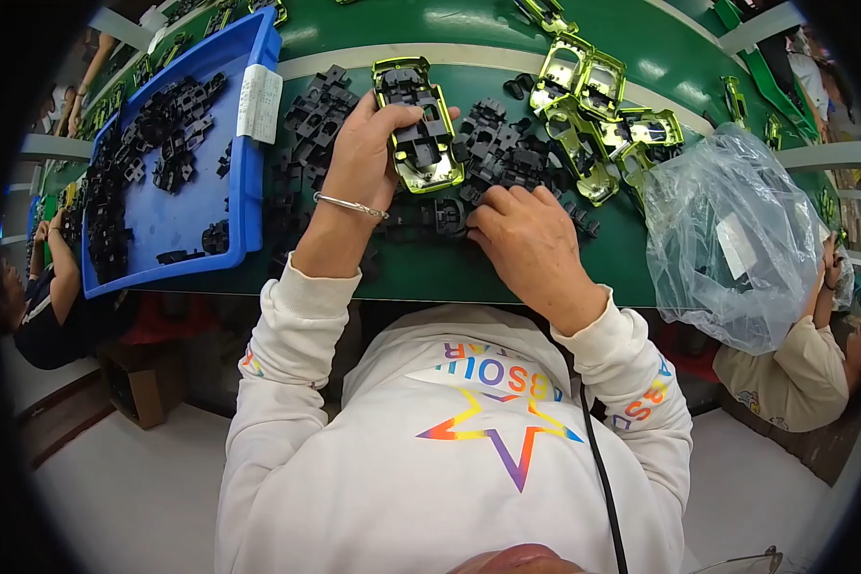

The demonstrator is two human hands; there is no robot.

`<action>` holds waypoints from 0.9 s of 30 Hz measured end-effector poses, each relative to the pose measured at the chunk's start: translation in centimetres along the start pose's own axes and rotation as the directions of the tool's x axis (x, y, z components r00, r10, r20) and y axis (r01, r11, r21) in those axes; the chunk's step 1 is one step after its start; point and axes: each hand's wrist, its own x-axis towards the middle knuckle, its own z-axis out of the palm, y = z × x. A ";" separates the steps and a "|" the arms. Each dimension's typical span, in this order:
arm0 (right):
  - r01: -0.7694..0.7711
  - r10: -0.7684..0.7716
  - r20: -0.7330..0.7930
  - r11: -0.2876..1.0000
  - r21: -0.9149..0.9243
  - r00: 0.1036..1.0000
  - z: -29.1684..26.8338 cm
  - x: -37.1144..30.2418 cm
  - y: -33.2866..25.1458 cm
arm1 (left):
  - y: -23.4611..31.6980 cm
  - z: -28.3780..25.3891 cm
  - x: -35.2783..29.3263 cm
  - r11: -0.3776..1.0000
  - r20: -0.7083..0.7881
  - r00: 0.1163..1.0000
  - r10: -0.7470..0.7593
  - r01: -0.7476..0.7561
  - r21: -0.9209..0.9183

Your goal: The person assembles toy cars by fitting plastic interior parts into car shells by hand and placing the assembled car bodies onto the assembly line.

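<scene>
My left hand [365,143] is closed around a lime-green toy car body shell [434,176], held tilted above the table with its hollow underside up. Black plastic parts sit inside that shell. Lower and to the right, my right hand [531,244] has its fingers curled in a pinch at the right end of a black plastic part [445,218] by the table's near edge. The fingertips are partly hidden. Just beyond them spreads a pile of loose black plastic parts [497,143], and another heap of black parts [323,110] lies behind my left hand.
A blue tray [249,191] with many black parts stands at the left. Several lime-green car shells [584,153] are stacked at the right on the green table [354,38]. Beside them a clear plastic bag [727,239] hangs over the edge. Other people sit at both sides.
</scene>
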 end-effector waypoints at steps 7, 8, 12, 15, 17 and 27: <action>-0.058 0.078 -0.049 0.945 0.323 0.996 -3.7 0.7 1.7 | 0.2 -0.8 0.6 0.996 0.011 1.000 -0.003 0.004 -0.092; -0.195 0.279 -0.013 0.703 0.684 0.960 -4.2 1.0 1.5 | -0.2 -1.1 0.8 0.985 0.037 0.999 0.017 -0.011 -0.172; -0.157 0.489 0.106 0.064 0.986 0.866 -4.4 3.1 -0.8 | -0.6 -0.1 0.1 0.953 0.087 0.993 0.080 -0.051 -0.299; -0.064 0.538 0.185 -0.236 0.970 0.822 -2.9 5.4 -2.3 | -0.5 0.9 -0.4 0.957 0.100 0.984 0.148 -0.117 -0.265; -0.119 0.550 0.231 -0.231 0.966 0.802 -2.4 6.5 -2.5 | -0.3 1.2 -0.4 0.959 0.103 0.976 0.194 -0.166 -0.228; -0.165 0.611 0.211 -0.131 0.977 0.763 -4.4 7.0 -2.1 | -0.2 2.0 -0.9 0.962 0.225 0.936 0.272 -0.261 -0.079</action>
